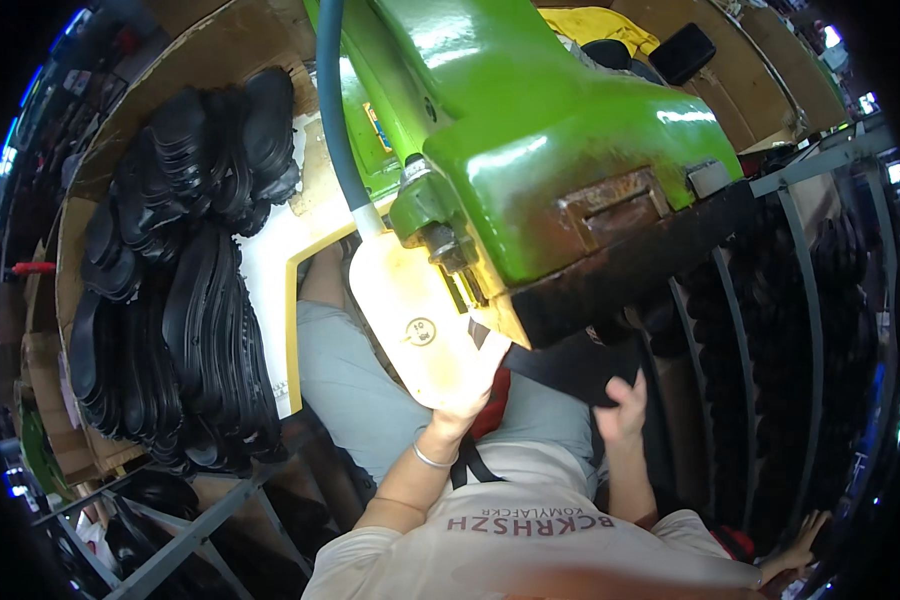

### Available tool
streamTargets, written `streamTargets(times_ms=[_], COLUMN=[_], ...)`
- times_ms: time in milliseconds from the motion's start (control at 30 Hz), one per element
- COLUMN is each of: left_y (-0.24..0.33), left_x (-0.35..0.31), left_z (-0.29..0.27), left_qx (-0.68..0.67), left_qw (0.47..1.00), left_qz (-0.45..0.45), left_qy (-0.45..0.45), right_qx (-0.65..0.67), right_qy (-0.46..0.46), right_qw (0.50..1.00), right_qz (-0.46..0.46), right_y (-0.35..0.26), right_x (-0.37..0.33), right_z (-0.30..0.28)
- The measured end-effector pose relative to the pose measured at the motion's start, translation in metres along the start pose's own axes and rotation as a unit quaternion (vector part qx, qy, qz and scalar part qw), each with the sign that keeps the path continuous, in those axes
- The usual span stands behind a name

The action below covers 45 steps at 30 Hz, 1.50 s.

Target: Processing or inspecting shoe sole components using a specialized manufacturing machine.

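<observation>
Glossy green metal forms the bulky machine (530, 140) above the person's lap. Just under its dark lower edge is a flat black flexible-looking piece (575, 370), its outer corner held by the curled fingers and thumb of the right hand (622, 412). The left hand (475, 385), partly washed out by glare, is at the lower edge of a brightly lit, rounded cream panel (400, 300); whether it grips anything I cannot tell. To the left, black sole-shaped pieces (210, 320) stand stacked near a brown cardboard wall (235, 50).
</observation>
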<state>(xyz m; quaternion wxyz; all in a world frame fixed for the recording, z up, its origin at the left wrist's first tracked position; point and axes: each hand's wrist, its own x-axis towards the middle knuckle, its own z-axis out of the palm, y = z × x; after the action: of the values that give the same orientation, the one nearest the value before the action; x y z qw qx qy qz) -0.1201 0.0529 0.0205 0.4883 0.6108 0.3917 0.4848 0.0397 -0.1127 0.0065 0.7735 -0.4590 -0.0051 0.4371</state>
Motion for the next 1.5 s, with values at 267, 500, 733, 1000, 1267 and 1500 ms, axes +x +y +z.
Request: streamTargets(times_ms=[267,500,733,1000,1267,1500], left_y=[0.011,0.019,0.000,0.015,0.021,0.011], left_x=[0.011,0.002,-0.026,0.001,0.035,-0.001], left_z=[-0.033,-0.088,-0.136,-0.088,-0.039,-0.090], left_qx=[0.113,-0.216,-0.184,0.001,-0.087,-0.141], left_qw=[0.976,0.972,0.957,0.988,0.994,0.983], left_qz=[0.171,-0.096,-0.211,-0.068,0.029,-0.117], left_qy=[-0.069,0.011,-0.070,-0.136,-0.067,-0.012], right_qx=[-0.038,-0.053,-0.116,-0.079,-0.048,-0.083], right_qy=[-0.053,-0.113,-0.215,-0.032,-0.028,-0.086], right_qw=[0.995,0.991,0.969,0.989,0.981,0.984], right_qz=[-0.075,-0.054,-0.034,-0.119,-0.189,-0.135], right_y=[-0.039,0.001,0.017,-0.002,-0.028,0.003], right_x=[0.076,0.075,0.067,0.074,0.081,0.069], right_z=[0.058,0.091,0.122,0.102,0.089,0.108])
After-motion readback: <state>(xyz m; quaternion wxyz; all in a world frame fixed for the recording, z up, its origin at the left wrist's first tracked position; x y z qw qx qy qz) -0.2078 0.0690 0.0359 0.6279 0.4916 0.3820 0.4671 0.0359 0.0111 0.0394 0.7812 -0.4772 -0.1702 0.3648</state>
